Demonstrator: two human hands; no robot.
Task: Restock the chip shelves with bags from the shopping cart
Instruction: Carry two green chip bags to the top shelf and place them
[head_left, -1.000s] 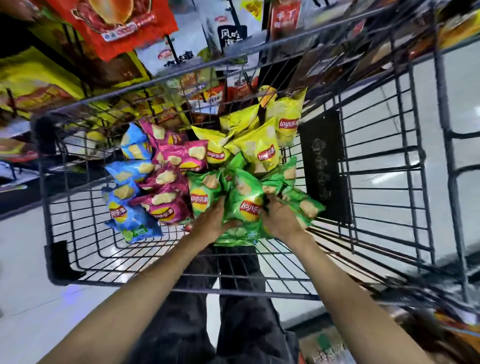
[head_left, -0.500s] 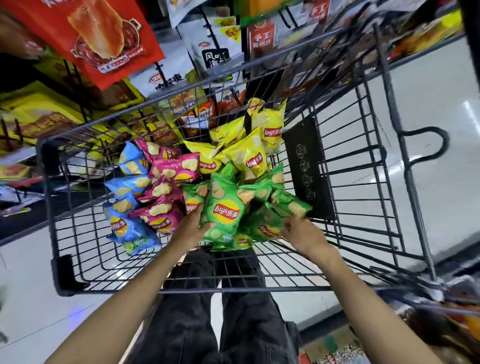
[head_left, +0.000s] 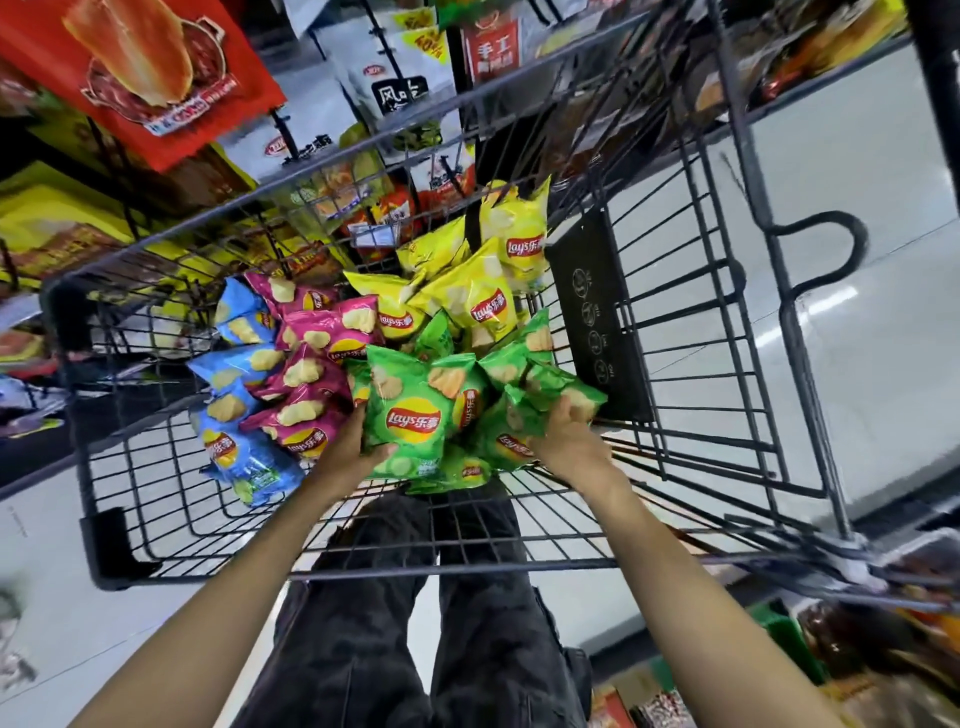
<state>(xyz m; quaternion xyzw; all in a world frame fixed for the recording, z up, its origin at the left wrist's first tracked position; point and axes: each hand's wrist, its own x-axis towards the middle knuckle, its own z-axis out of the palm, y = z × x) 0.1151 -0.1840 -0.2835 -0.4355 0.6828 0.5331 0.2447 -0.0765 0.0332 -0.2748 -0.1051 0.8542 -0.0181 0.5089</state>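
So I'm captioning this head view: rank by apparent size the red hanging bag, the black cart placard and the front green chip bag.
1. Red hanging bag
2. Black cart placard
3. Front green chip bag
Nearness skews all three.

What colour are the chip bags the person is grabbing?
Green. Both the left hand and right hand hold shiny green chip bags, clearest in the head view.

Four yellow bags (head_left: 483, 301), one cart (head_left: 727, 291)

Inside the wire shopping cart (head_left: 675, 291), the left hand (head_left: 347, 446) and right hand (head_left: 566, 441) grip green chip bags (head_left: 415, 410); pink bags (head_left: 311, 374) and blue bags (head_left: 234, 395) lie left, yellow bags (head_left: 478, 291) farther.
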